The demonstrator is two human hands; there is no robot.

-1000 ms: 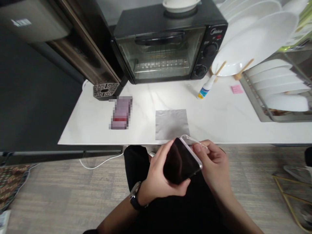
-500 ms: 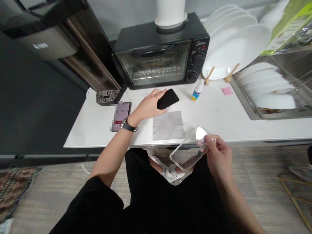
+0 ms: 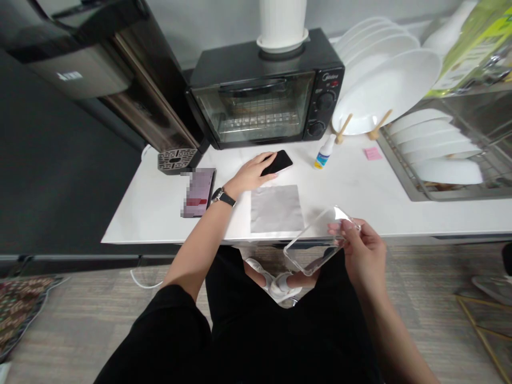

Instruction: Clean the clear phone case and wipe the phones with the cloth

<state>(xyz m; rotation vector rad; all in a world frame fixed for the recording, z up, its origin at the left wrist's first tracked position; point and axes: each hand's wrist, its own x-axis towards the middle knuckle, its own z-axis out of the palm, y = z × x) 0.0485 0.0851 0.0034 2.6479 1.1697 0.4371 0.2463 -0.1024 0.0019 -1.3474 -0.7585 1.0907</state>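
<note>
My left hand (image 3: 256, 172) has its fingers and thumb around the left end of a black-screened smartphone (image 3: 281, 161), which appears to lie flat on the counter, screen up. Just in front of the phone is a square grey cloth (image 3: 277, 209). At the counter's front edge, my right hand (image 3: 365, 249) pinches a clear phone case (image 3: 312, 246) by its right corner, holding it tilted in the air. A small spray bottle (image 3: 323, 153) with a white top stands to the right of the smartphone.
Behind the phone stands a black toaster oven (image 3: 266, 101). A second phone (image 3: 200, 192) lies at left by a tall dispenser (image 3: 160, 106). White plates (image 3: 390, 88), a pink sticky note (image 3: 373, 153) and a dish rack (image 3: 424, 194) are at right on the white counter (image 3: 144, 213).
My left hand has lowered the smartphone onto the counter and its wrist has shifted slightly right. My right hand with the clear case has moved a little to the right.
</note>
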